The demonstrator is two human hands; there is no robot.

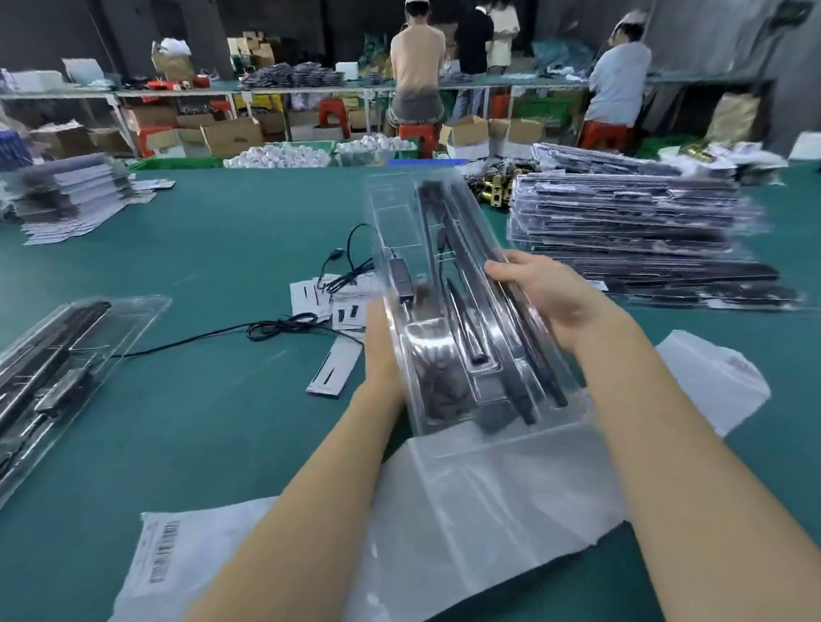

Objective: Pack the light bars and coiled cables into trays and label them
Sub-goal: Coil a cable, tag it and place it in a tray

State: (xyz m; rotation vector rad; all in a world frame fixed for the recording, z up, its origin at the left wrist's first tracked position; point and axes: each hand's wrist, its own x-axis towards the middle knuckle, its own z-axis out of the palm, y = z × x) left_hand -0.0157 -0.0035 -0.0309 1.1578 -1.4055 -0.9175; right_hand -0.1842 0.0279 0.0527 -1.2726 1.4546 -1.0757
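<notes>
Both hands, left hand [381,341] and right hand [549,297], grasp the packed tray [451,308], aimed at twelve o'clock, probably for stacking.

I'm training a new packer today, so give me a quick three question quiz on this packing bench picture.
1. True or false: both hands hold the clear tray off the table.
2. Where is the stack of packed trays: A, the person's right; B, the person's left; C, the floor?
3. What black item lies loose on the green table, beyond the left hand?

Key: 1 true. 2 A. 3 the cable.
</notes>
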